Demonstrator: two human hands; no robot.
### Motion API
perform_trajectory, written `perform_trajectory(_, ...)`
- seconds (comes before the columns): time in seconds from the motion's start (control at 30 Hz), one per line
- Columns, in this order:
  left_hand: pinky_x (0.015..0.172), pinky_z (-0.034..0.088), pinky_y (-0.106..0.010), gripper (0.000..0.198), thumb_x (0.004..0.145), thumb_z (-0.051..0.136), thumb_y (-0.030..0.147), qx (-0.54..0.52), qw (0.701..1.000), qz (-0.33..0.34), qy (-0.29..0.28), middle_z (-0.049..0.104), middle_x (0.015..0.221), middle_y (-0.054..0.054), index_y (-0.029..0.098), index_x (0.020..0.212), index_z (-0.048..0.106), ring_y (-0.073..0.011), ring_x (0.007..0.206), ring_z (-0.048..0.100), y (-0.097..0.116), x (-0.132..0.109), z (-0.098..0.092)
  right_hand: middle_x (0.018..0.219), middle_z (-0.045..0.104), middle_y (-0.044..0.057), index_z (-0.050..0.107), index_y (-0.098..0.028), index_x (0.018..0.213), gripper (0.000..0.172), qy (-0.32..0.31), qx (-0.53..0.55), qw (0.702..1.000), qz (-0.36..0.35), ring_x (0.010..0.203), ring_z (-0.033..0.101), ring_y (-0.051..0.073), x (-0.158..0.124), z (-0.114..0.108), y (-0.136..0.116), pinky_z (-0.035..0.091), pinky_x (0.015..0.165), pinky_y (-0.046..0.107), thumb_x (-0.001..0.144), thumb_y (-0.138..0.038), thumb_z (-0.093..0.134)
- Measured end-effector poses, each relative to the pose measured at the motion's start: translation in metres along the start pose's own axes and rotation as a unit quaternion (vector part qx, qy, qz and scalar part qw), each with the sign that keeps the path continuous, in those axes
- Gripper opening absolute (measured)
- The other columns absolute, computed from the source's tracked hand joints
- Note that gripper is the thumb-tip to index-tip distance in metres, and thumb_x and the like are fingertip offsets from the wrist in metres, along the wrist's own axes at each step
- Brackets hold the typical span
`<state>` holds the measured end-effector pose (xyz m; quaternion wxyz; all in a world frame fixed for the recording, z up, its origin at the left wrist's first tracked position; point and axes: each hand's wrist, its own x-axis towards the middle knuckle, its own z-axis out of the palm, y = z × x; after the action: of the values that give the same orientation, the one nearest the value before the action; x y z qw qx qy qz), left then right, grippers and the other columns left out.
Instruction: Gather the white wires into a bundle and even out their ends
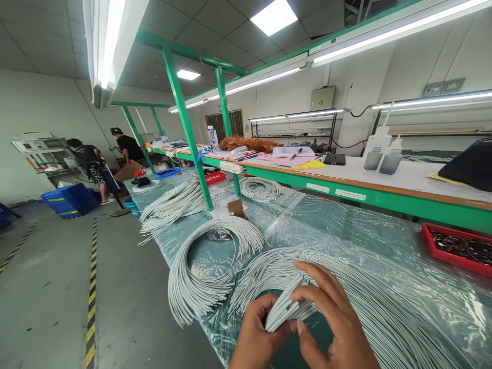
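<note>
Near the bottom middle, my left hand (263, 328) is closed around the end of a bundle of white cables (286, 305). My right hand (330, 312) is at the bundle's other side, its fingers curved over it and its thumb near the lower edge. Behind and to the right of my hands, a large coil of white cables (369, 287) spreads over the plastic-covered table. A second coil (196, 292) lies to the left, its loose ends fanned out toward the table edge.
Further cable coils (175, 205) lie up the table. At the right is a red tray (457, 248) of small dark parts. A green-edged shelf (346, 197) holds bottles (390, 159) and a phone (334, 159). Two people stand at the far left.
</note>
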<state>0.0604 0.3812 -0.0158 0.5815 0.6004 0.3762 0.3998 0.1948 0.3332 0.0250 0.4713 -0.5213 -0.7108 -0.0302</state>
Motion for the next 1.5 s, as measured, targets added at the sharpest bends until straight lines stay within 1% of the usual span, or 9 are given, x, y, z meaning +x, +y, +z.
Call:
perform_trajectory(0.13,0.050,0.026,-0.022,0.008,0.058,0.059,0.016,0.016,1.000,0.012,0.001,0.041,0.054,0.005,0.015,0.060,0.051,-0.0102,0.053,0.033,-0.004,0.001,-0.001,0.119,0.052,0.012,0.044,-0.022,0.088,0.021,-0.003,-0.068,0.997,-0.039,0.109,0.049,0.028,0.000,0.002,0.004,0.033,0.093,0.052,0.070,-0.021,0.054)
perform_trajectory(0.3,0.050,0.026,-0.022,0.008,0.056,0.057,0.015,0.020,1.000,0.006,0.001,0.040,0.054,0.005,0.015,0.059,0.049,-0.0107,0.054,0.033,0.002,0.000,-0.002,0.115,0.054,0.011,0.045,-0.024,0.081,0.014,-0.014,-0.121,0.990,-0.073,0.104,0.052,0.028,0.001,0.003,0.009,0.037,0.088,0.052,0.072,-0.025,0.057)
perform_trajectory(0.5,0.050,0.025,-0.022,0.008,0.057,0.055,0.018,0.037,0.999,-0.006,-0.001,0.037,0.054,0.005,0.016,0.058,0.047,-0.0107,0.054,0.031,0.008,-0.001,0.000,0.115,0.056,0.008,0.048,-0.023,0.073,0.012,-0.034,-0.130,0.989,-0.065,0.107,0.052,0.029,0.001,-0.001,0.010,0.041,0.086,0.052,0.073,-0.027,0.058)
perform_trajectory(0.6,0.048,0.024,-0.022,0.012,0.058,0.057,0.024,0.030,1.000,-0.007,-0.001,0.035,0.052,0.006,0.017,0.058,0.046,-0.0099,0.052,0.029,0.010,0.000,0.002,0.119,0.055,0.006,0.052,-0.025,0.075,0.003,-0.049,-0.143,0.987,-0.059,0.110,0.050,0.029,0.003,-0.003,0.010,0.043,0.086,0.051,0.075,-0.025,0.056)
perform_trajectory(0.67,0.047,0.024,-0.022,0.014,0.059,0.058,0.026,0.029,1.000,-0.006,-0.004,0.035,0.052,0.006,0.017,0.059,0.047,-0.0094,0.051,0.027,0.009,0.000,0.002,0.122,0.053,0.005,0.055,-0.026,0.081,0.006,-0.050,-0.148,0.985,-0.067,0.109,0.051,0.029,0.004,-0.004,0.010,0.043,0.087,0.051,0.075,-0.023,0.054)
perform_trajectory(0.8,0.048,0.024,-0.022,0.012,0.059,0.057,0.023,0.033,0.999,0.003,-0.002,0.038,0.053,0.006,0.016,0.059,0.048,-0.0097,0.052,0.029,0.005,0.001,0.002,0.122,0.053,0.005,0.056,-0.026,0.085,0.013,-0.060,-0.128,0.987,-0.079,0.108,0.052,0.027,0.006,-0.004,0.010,0.040,0.090,0.053,0.075,-0.019,0.053)
perform_trajectory(1.0,0.048,0.023,-0.022,0.017,0.058,0.061,0.023,0.029,1.000,-0.001,-0.003,0.036,0.053,0.006,0.017,0.057,0.045,-0.0093,0.052,0.028,0.004,0.001,0.004,0.106,0.063,-0.001,0.053,-0.024,0.068,0.016,-0.117,-0.028,0.991,-0.065,0.101,0.056,0.022,0.019,-0.014,0.008,0.038,0.093,0.051,0.068,-0.008,0.054)
perform_trajectory(1.13,0.049,0.024,-0.023,0.016,0.059,0.062,0.024,0.027,1.000,-0.006,-0.006,0.037,0.054,0.006,0.016,0.059,0.048,-0.0097,0.054,0.029,0.004,0.001,0.006,0.107,0.064,-0.003,0.057,-0.025,0.068,0.018,-0.152,-0.016,0.986,-0.066,0.101,0.057,0.021,0.028,-0.018,0.006,0.034,0.096,0.052,0.067,-0.007,0.055)
perform_trajectory(1.5,0.051,0.026,-0.023,0.016,0.061,0.062,0.025,0.049,0.999,-0.016,-0.014,0.039,0.056,0.004,0.015,0.061,0.049,-0.0109,0.056,0.031,0.003,0.001,0.005,0.096,0.066,-0.004,0.056,-0.023,0.060,0.013,-0.044,-0.137,0.983,-0.115,0.093,0.057,0.019,0.019,-0.003,0.006,0.024,0.099,0.046,0.070,-0.015,0.059)
